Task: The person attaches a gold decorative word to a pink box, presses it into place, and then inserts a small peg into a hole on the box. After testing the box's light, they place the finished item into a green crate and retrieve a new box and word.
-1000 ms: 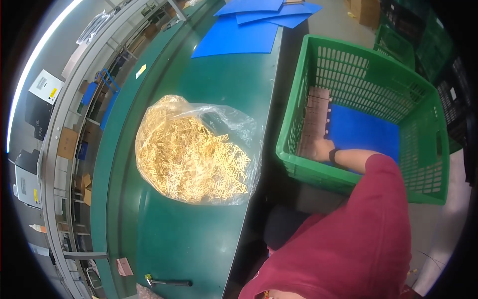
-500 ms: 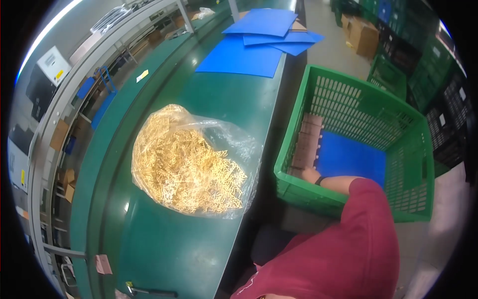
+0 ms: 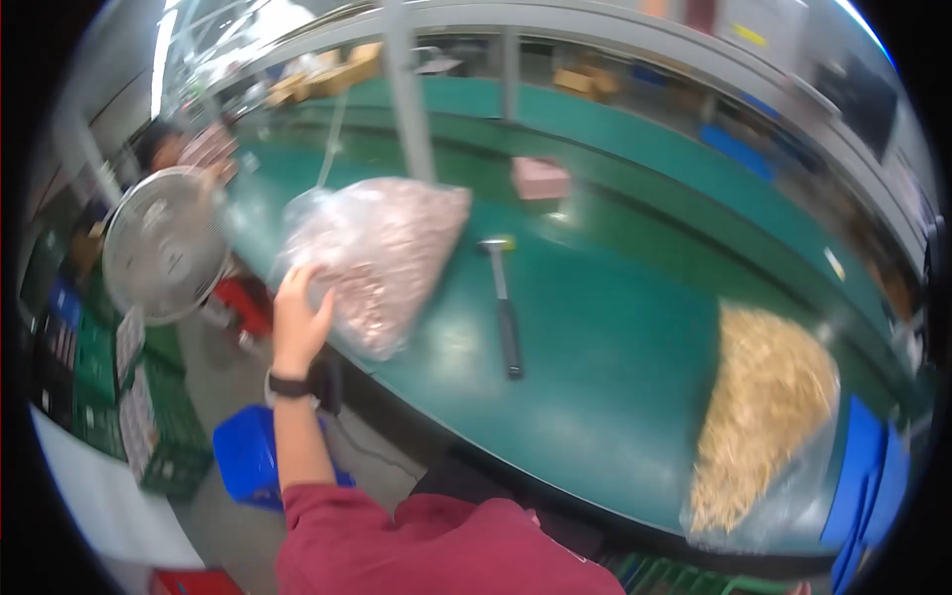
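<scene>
My left hand (image 3: pixel 302 317) reaches out at the bench's edge, fingers apart, a dark band on its wrist. It is at the near side of a clear plastic bag (image 3: pixel 397 248) full of small pinkish, coppery pieces; blur hides whether the fingertips touch it. Right of the bag, a hammer (image 3: pixel 507 317) with a dark grip lies on the green bench. A second clear bag (image 3: pixel 764 407), holding small gold-coloured pieces, lies further right. My right hand does not show.
A pink block (image 3: pixel 540 178) sits toward the bench's back. Blue sheets (image 3: pixel 863 466) lie at the right end, with a green crate (image 3: pixel 674 575) below. At left stand a round fan (image 3: pixel 164 248), a blue bin (image 3: pixel 253 456) and stacked crates; another person (image 3: pixel 164 144) is behind the fan.
My view has swung left from the crate to another stretch of bench. The arm that was inside the green crate is out of sight; my left hand now shows beside the coppery bag.
</scene>
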Tool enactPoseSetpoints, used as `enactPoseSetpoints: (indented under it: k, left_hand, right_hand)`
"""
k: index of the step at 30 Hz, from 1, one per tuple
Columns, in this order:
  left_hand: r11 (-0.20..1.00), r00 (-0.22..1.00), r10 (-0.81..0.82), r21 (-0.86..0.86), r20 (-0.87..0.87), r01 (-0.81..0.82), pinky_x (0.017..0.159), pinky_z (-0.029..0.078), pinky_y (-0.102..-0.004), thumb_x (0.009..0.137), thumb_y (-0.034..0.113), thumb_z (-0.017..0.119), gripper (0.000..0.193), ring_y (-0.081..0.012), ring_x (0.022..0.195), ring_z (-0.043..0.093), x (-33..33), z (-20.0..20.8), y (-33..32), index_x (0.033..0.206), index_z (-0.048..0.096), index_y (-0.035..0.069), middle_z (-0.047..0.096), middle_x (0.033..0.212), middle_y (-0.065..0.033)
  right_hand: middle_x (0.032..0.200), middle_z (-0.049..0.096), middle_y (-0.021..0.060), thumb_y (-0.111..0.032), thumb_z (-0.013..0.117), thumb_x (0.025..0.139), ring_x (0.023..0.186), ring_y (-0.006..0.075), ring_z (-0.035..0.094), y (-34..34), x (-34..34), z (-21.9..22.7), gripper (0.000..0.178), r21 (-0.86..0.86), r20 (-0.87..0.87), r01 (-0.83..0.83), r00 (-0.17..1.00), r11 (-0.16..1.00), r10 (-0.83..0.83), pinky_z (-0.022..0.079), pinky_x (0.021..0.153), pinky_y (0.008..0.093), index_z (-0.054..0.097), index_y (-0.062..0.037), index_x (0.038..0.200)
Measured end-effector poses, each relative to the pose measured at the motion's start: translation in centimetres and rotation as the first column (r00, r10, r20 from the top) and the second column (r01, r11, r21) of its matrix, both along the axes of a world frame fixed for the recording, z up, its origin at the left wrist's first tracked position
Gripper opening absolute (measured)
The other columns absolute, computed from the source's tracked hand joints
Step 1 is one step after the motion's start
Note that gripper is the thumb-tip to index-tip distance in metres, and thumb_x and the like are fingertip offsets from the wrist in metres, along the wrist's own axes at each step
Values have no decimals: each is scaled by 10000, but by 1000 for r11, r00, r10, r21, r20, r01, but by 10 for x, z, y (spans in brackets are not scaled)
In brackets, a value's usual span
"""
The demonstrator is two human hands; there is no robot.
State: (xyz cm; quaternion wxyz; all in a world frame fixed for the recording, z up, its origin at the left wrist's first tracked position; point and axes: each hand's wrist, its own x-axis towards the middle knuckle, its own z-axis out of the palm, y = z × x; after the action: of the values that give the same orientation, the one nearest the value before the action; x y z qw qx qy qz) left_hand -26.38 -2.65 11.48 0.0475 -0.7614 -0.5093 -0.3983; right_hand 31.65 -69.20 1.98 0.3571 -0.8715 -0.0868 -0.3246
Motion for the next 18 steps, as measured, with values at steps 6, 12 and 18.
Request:
enactPoseSetpoints:
  k: [6, 12, 18]
  left_hand:
    - [930, 995, 98, -353, -30, -102, 919, 440, -391, 767, 44, 567, 265, -385, 1066, 557, -71, -18, 67, 1013, 642, -19, 584, 1115, -253]
    - [883, 917, -128, -465, -379, -69, 975, 415, -403, 790, 159, 575, 351, -394, 1134, 525, -45, -59, 204, 1088, 629, -17, 552, 1199, -281]
    - [921, 962, -23, -380, -274, -86, 992, 398, -438, 908, 174, 449, 384, -387, 1136, 521, -112, -116, 242, 1229, 532, -20, 567, 1199, -241]
  right_hand:
    - [1047, 636, 138, -87, 673, 863, 902, 202, 614, 51, 100, 44, 285, 362, -326, -467, 747, 807, 579, 525, 783, 323, 605, 25, 1116]
    - [1088, 605, 80, 4, 594, 833, 1011, 195, 579, 241, -12, 74, 341, 11, -579, -760, 525, 649, 624, 470, 832, 307, 566, -9, 1173]
    - [1237, 488, 250, -139, 711, 725, 1180, 423, 458, 327, 5, -8, 623, -395, -538, -757, 650, 521, 537, 397, 1011, 425, 457, -13, 1280]
